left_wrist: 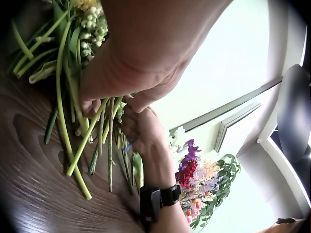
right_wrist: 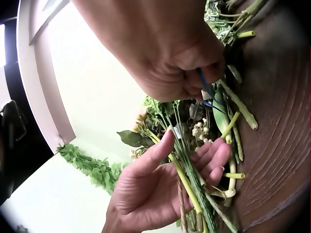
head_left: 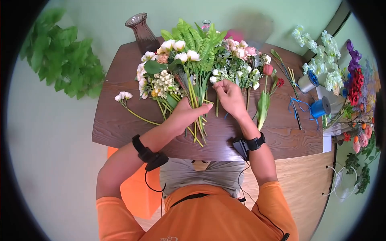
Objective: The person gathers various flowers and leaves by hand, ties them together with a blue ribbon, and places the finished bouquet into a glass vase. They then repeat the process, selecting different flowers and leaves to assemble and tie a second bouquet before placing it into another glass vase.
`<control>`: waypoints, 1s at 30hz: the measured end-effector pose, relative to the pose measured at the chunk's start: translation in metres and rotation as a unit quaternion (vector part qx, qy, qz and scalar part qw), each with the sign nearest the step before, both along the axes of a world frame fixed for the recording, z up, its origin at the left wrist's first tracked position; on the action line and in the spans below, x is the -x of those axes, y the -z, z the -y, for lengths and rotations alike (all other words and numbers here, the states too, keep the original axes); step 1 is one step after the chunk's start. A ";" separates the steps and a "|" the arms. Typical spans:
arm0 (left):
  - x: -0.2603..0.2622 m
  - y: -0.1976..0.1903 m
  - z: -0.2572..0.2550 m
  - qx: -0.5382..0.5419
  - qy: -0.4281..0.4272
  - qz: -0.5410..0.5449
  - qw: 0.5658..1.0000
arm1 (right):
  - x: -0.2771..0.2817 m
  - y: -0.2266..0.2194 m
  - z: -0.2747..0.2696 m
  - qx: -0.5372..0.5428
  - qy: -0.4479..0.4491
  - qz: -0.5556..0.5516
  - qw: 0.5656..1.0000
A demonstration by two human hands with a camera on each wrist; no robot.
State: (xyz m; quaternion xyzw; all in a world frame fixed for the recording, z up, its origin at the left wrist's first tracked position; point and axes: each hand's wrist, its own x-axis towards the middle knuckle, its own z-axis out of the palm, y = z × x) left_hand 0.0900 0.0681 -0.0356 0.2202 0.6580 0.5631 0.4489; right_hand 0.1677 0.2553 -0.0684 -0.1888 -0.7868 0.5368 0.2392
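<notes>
My left hand (head_left: pixel 185 116) holds a bunch of flower stems (head_left: pixel 196 104) upright over the table, fingers curved behind them and thumb extended. In the right wrist view the stems (right_wrist: pixel 194 189) cross in front of its palm. Green fern leaves (head_left: pixel 189 38) and pale roses (head_left: pixel 181 50) top the bunch, with a cluster of small cream berries (head_left: pixel 165 82) at its left. Right of the stems, my right hand (head_left: pixel 231 98) has its fingers curled in. It pinches a thin blue ribbon (right_wrist: pixel 206 86), whose end hangs out of the fist in the right wrist view.
More flowers (head_left: pixel 241 52) lie along the table's far side, with a red tulip (head_left: pixel 268 70) at their right. A blue ribbon spool (head_left: pixel 320 107) and a silver one (head_left: pixel 308 81) stand near the right edge. A brown glass vase (head_left: pixel 142 32) stands at the back left.
</notes>
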 end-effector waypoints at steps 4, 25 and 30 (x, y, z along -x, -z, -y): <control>-0.010 -0.004 -0.014 -0.019 -0.110 0.128 0.985 | -0.005 0.006 -0.003 0.058 0.003 -0.019 0.998; -0.044 -0.012 -0.012 -0.193 -0.175 -0.085 0.962 | -0.009 -0.065 0.016 0.264 -0.175 -0.047 0.947; -0.046 -0.009 -0.011 -0.186 -0.194 -0.140 0.953 | -0.016 -0.073 0.026 0.220 -0.127 -0.122 0.959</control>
